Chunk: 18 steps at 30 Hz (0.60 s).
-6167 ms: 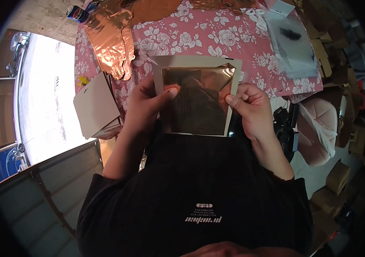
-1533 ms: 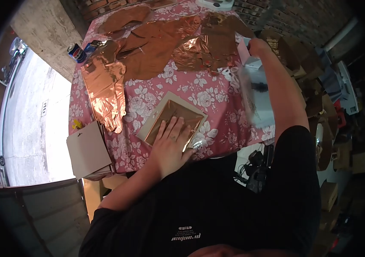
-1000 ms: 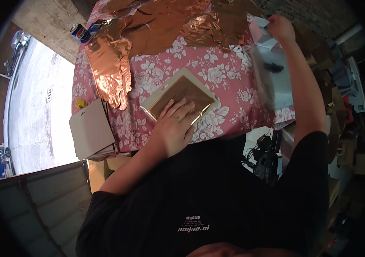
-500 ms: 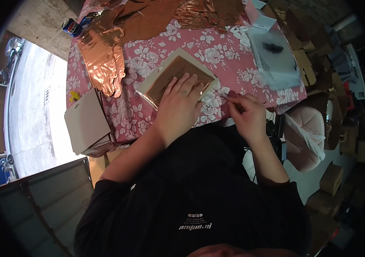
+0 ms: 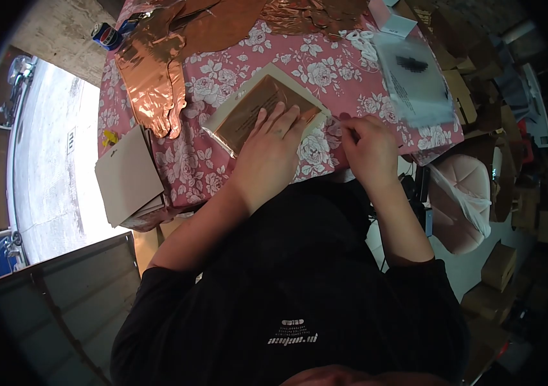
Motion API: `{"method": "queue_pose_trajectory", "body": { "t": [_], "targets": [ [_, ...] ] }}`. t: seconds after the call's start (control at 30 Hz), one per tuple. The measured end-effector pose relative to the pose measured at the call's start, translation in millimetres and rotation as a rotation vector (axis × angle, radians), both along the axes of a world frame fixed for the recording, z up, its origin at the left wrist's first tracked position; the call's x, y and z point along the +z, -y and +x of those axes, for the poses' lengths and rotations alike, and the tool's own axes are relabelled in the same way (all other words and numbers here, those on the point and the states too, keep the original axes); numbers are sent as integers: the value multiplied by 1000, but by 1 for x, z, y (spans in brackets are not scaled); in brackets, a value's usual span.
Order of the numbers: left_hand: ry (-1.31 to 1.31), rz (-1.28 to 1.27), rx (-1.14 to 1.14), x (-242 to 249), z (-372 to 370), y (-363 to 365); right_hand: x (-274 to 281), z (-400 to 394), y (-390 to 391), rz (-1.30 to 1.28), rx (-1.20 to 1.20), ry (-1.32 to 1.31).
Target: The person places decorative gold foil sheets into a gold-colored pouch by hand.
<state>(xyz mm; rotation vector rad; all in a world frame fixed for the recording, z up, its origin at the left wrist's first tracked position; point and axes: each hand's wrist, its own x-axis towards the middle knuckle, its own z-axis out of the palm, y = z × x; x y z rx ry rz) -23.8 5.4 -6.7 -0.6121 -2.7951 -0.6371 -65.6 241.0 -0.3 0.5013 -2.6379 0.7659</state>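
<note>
A flat package (image 5: 262, 90) lies tilted on the flowered tablecloth: a pale card with a copper-brown panel, glossy like clear plastic, with small print. My left hand (image 5: 269, 145) rests on it with the fingers stretched out, covering its lower right part. Just off the package's right corner, my right hand (image 5: 371, 147) is closed in a pinch. A bit of thin, see-through plastic (image 5: 333, 122) shows between its fingertips and the corner; its exact shape is too small to make out.
Copper-coloured foil pieces (image 5: 152, 83) lie at the back and left. A stack of cards (image 5: 129, 177) sits at the left edge, near a drink can (image 5: 106, 36). Clear plastic bags (image 5: 414, 90), white cord (image 5: 362, 46) and a white box (image 5: 392, 19) are at the right. A chair (image 5: 463, 199) stands beyond.
My right hand has risen slightly, its fingertips now closer to the package's right corner. My left hand stays on the package, its fingers slightly shifted. The whole view has moved a little.
</note>
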Motion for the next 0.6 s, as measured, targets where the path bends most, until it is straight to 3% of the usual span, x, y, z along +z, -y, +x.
{"method": "queue_pose_trajectory", "body": {
  "t": [0.43,0.6],
  "targets": [
    [-83,-81,11,-2,-3,-2,3,18,6,-23,85,84],
    [-146,-54,29,3,-7,-4,-2,10,5,-59,-39,11]
  ]
}}
